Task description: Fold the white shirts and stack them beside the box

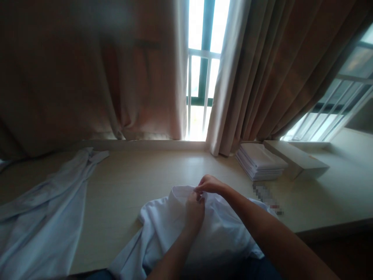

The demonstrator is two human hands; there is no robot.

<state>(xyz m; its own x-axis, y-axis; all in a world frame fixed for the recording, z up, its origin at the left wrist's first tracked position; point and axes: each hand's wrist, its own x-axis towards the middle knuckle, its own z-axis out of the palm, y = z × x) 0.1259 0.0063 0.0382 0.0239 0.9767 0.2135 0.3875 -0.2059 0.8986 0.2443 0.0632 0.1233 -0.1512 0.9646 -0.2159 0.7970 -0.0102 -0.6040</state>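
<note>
A white shirt (163,223) lies on the pale desk (136,171) in front of the person, collar away from them. Both forearms reach forward and meet at the collar. The left hand (194,212), fingers curled, grips the fabric just below it. The right hand (210,184), wrist bent inward, pinches the collar's edge. A stack of folded shirts (260,161) sits well apart, to the right.

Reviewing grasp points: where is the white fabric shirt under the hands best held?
Probably at the raised collar of the white fabric shirt, from the near side: it stands up as a firm edge, while the body lies flat.
</note>
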